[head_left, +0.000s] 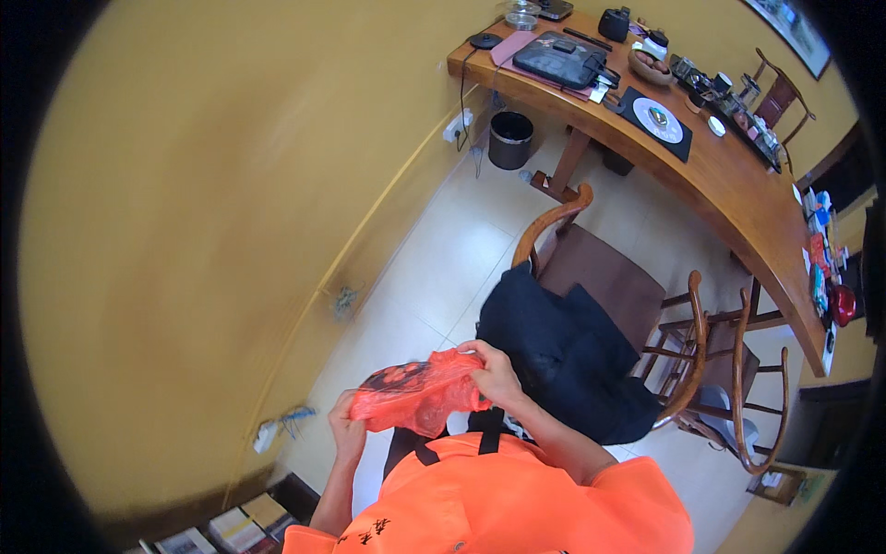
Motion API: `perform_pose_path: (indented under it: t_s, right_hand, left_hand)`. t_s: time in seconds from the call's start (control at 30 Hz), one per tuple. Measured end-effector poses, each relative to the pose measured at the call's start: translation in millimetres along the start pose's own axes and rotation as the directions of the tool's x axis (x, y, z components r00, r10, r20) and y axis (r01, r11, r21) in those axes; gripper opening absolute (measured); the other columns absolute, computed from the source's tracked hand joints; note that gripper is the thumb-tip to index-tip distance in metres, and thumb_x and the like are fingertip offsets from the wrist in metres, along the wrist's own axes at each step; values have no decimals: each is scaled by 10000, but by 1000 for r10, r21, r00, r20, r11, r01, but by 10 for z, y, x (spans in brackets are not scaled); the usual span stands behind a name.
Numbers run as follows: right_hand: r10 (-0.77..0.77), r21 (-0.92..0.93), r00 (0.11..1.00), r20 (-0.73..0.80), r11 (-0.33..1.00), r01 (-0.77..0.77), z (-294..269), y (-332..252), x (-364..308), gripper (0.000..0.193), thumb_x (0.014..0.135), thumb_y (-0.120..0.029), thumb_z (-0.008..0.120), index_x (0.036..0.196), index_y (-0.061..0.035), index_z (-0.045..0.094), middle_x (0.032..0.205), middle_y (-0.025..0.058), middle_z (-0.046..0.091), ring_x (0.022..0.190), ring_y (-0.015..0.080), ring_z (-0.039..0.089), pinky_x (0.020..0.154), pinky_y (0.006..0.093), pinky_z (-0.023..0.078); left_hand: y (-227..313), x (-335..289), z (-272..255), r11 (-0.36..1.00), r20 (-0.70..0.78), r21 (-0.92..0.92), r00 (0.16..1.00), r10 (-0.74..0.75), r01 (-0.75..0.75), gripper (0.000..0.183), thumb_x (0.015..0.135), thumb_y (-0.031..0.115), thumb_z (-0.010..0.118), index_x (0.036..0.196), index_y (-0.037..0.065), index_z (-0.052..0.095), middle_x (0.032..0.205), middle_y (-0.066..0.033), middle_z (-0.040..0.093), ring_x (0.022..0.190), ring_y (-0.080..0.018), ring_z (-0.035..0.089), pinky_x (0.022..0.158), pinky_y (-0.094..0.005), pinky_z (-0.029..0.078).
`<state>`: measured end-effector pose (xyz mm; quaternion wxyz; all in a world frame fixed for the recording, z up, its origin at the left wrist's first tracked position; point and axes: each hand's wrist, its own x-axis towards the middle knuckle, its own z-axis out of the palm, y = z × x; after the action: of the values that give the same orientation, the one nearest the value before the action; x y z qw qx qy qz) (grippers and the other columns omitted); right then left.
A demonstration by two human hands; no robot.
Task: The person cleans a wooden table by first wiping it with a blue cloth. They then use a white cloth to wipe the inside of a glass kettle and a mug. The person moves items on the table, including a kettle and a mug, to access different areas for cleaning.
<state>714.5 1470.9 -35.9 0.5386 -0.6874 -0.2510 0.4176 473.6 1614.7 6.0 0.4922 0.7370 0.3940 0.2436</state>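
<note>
A thin red plastic bag [420,392] with dark printing is stretched between my two hands, in front of my orange top. My left hand [347,427] is closed on its left end. At the upper right edge of the bag, my right hand [495,373] pinches the plastic with thumb and fingers. Whether anything lies inside the bag, I cannot tell. Just right of my right hand, a dark jacket [554,342] hangs over the back of a wooden armchair [604,272].
A long curved wooden table [738,217] holds a black bag [560,60], a white plate [658,120], a bowl [651,66] and tea things. Below it stands a black bin [510,140]. A yellow wall [185,231] runs along the left, with books [238,529] at lower left.
</note>
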Motion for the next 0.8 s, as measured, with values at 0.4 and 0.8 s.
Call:
perform_pose_path:
  t_s: [0.4,0.8]
  right_hand:
    - [131,279,860,-493,960,13,235,-495,1450,338,712,137,409,968,39,608,947,110,644,888,164,613,807,272,489]
    - [43,91,657,-752,995,39,-407,-619,2485,318,719,124,422,968,27,593,909,81,638,864,151,604,811,261,473]
  left_hand:
    - [-229,2709,254,916,484,207,850,208,-343,216,623,-22,676,830,5,619,794,-116,599,724,-273,602,627,-355,487]
    - [-712,4144,1104,987,640,-160,757,128,-32,520,664,11,649,1172,26,538,1134,-129,560,1027,-263,561,895,-350,468]
